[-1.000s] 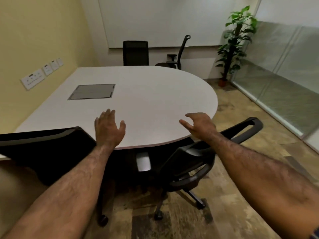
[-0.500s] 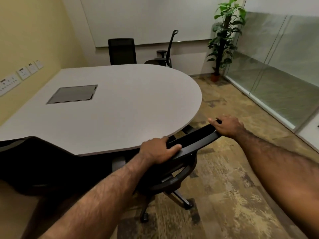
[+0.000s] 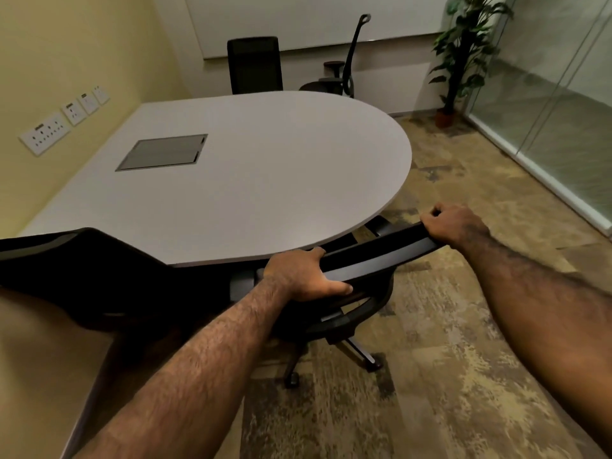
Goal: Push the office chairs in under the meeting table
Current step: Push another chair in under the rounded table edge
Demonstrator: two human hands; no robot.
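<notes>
A black office chair (image 3: pixel 371 256) stands at the near right curve of the white meeting table (image 3: pixel 265 173), its backrest top against the table edge and its seat partly beneath. My left hand (image 3: pixel 306 276) grips the left end of the backrest's top bar. My right hand (image 3: pixel 453 223) grips the right end. A second black chair (image 3: pixel 82 273) sits at the near left, its back close to the table edge. Two more black chairs stand at the far side: one (image 3: pixel 255 64) faces the table, the other (image 3: pixel 344 74) is turned sideways.
A grey cable hatch (image 3: pixel 162 152) is set in the tabletop. Wall sockets (image 3: pixel 56 127) line the yellow wall on the left. A potted plant (image 3: pixel 463 54) stands in the far right corner beside a glass partition (image 3: pixel 556 104). Patterned carpet covers the floor to the right.
Both hands came down from above the table and took hold of the chair's backrest. The chair has since shifted a little closer to the table edge.
</notes>
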